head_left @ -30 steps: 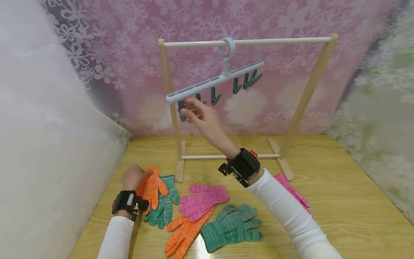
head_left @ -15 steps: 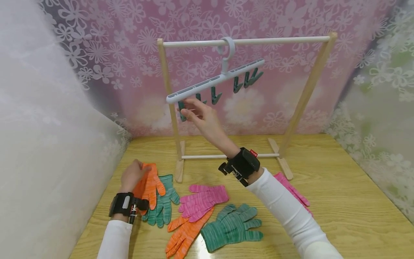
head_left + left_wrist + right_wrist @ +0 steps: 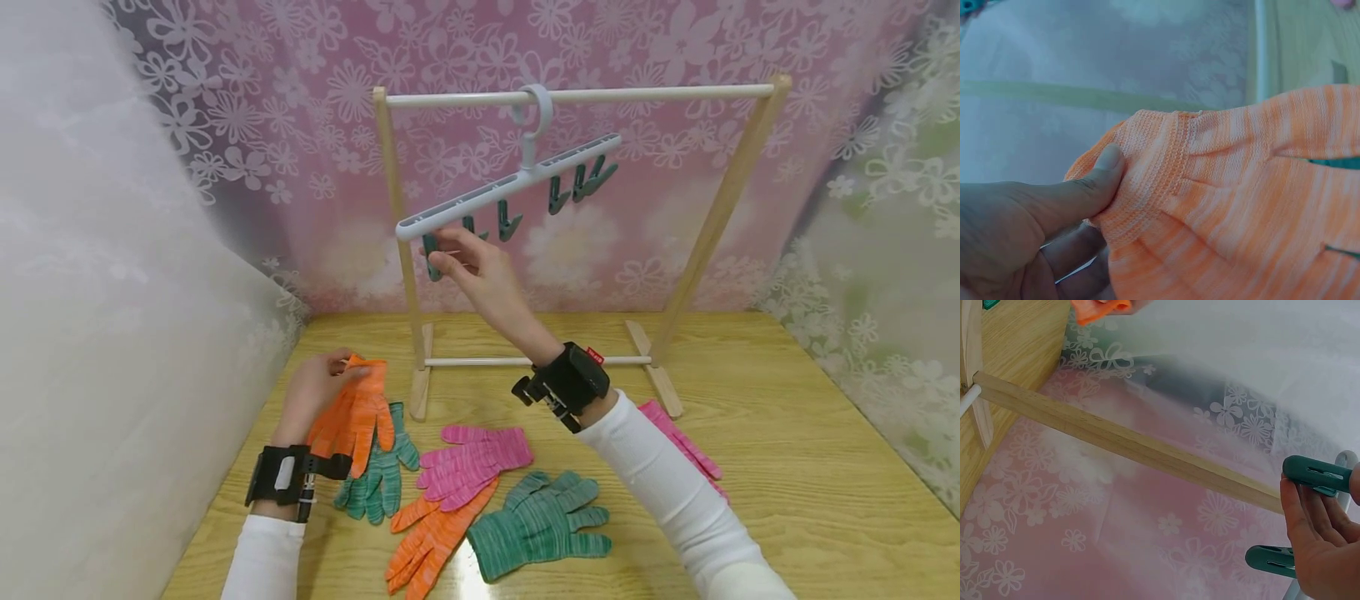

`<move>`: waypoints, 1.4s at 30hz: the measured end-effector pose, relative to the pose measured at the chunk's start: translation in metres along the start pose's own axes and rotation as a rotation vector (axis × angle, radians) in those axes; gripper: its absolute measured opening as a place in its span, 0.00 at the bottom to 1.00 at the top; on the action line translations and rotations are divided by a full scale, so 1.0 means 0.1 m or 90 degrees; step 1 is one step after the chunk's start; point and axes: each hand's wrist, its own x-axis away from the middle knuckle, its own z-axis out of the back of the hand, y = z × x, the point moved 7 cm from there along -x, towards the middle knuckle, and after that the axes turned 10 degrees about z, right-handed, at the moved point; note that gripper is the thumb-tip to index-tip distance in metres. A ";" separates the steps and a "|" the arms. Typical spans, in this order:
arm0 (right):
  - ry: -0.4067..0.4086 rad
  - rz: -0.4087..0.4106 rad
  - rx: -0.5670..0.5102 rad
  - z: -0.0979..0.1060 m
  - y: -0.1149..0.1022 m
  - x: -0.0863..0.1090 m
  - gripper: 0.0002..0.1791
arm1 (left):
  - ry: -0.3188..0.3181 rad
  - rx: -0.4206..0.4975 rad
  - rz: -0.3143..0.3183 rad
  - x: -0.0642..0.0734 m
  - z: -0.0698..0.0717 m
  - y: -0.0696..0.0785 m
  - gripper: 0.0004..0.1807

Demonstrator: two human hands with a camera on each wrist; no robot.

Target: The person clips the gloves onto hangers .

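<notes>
A person's left hand [image 3: 315, 387] at 8 o'clock, pinching a striped orange knit glove [image 3: 367, 412] by its ribbed cuff [image 3: 1154, 175], the right hand [image 3: 483, 271] well apart, pinching a dark-green plastic clip [image 3: 1305, 469] at 10 o'clock, below a pale-grey plastic hanger [image 3: 502, 189]

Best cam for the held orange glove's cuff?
Left wrist: the cuff is close-up and clear, though the left hand covers part. Head shows it small, pinched by that hand. Right wrist catches only a bit of orange glove at the top edge; cuff unclear.
</notes>
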 end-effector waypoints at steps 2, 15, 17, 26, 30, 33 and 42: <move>0.005 -0.001 0.004 0.01 -0.01 0.01 0.21 | 0.013 0.000 -0.029 0.03 0.03 0.11 0.28; 0.025 0.008 -0.008 0.10 -0.06 0.01 0.20 | 0.038 0.068 -0.142 0.28 0.23 0.89 0.14; 0.022 0.005 -0.010 0.12 -0.06 0.02 0.20 | 0.035 0.089 -0.163 0.31 0.25 1.01 0.13; 0.026 0.031 -0.015 0.21 -0.13 0.07 0.20 | 0.069 0.130 -0.225 0.31 0.20 1.34 0.15; 0.036 0.036 -0.024 0.24 -0.15 0.10 0.20 | 0.068 0.164 -0.254 0.35 0.15 1.45 0.15; 0.049 0.033 -0.033 0.26 -0.16 0.11 0.20 | 0.092 0.183 -0.282 0.39 0.14 1.55 0.13; 0.084 0.016 -0.059 0.29 -0.16 0.12 0.19 | 0.189 0.225 -0.351 0.46 0.12 1.69 0.10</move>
